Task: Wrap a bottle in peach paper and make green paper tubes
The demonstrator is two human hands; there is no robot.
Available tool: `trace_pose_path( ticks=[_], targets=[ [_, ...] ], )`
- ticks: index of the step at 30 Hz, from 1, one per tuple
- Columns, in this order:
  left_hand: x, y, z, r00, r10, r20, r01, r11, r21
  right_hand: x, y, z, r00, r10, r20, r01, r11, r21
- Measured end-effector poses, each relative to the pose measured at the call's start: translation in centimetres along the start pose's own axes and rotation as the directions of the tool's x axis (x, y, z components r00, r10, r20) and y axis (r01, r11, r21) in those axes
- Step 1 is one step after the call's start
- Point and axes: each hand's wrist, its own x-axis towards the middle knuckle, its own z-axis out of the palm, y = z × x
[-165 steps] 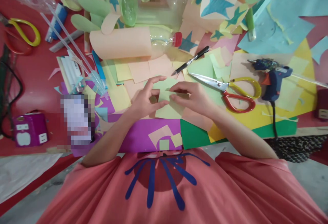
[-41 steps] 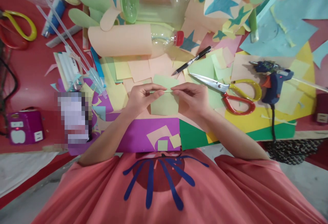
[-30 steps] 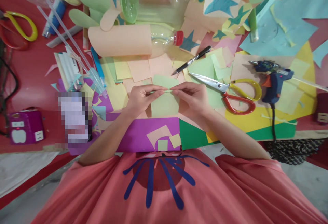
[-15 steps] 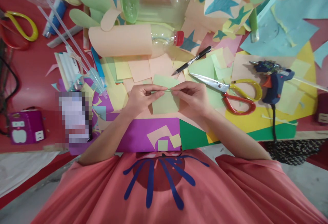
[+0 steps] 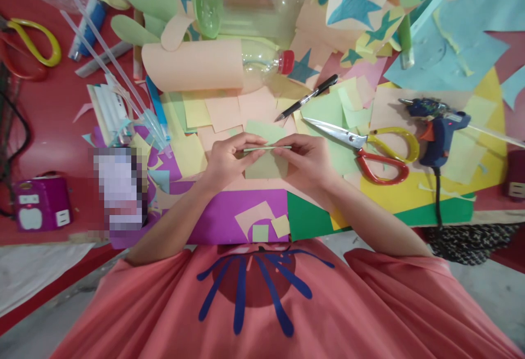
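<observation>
My left hand (image 5: 233, 156) and my right hand (image 5: 305, 156) meet fingertip to fingertip in the middle of the table. Thumbs and forefingers of both pinch a thin pale green paper strip (image 5: 268, 148), which runs sideways between them. Whether it is a separate strip or a fold seen edge-on, I cannot tell. Beneath the fingers lies a pale green paper square (image 5: 266, 170), partly covered by them. A black pen (image 5: 307, 98) rests just beyond my right hand. Scissors with a red and a yellow handle (image 5: 361, 143) lie to its right, blades pointing left.
Behind the hands lies a paper-wrapped bottle (image 5: 192, 65) with a red cap. A blue glue gun (image 5: 441, 134) is at the right, its cord hanging toward the front edge. Glue sticks (image 5: 109, 104), a blurred-out device (image 5: 121, 189) and a purple box (image 5: 43, 203) are at left.
The pinched paper now shows as a longer thin line, extending past the fingertips on both sides. The hands have barely shifted; the other things stay put.
</observation>
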Motion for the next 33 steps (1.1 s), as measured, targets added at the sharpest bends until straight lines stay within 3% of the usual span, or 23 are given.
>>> trace_pose_path(
  ticks=[4,21,33],
  targets=[
    [0.05,-0.17,-0.14,0.997,-0.069,0.027,0.069,0.997,-0.016,0.05,-0.17,-0.16,1.0,-0.026,0.001,0.026,1.0,0.004],
    [0.18,-0.01,-0.23,0.998,-0.061,0.003,0.061,0.998,0.032,-0.12,-0.15,-0.1,0.996,-0.067,-0.053,0.062,0.993,-0.1],
    [0.35,0.1,-0.49,0.996,-0.086,0.035,0.089,0.991,-0.095,0.16,-0.31,-0.33,0.998,-0.01,-0.066,0.017,0.994,0.104]
  ],
)
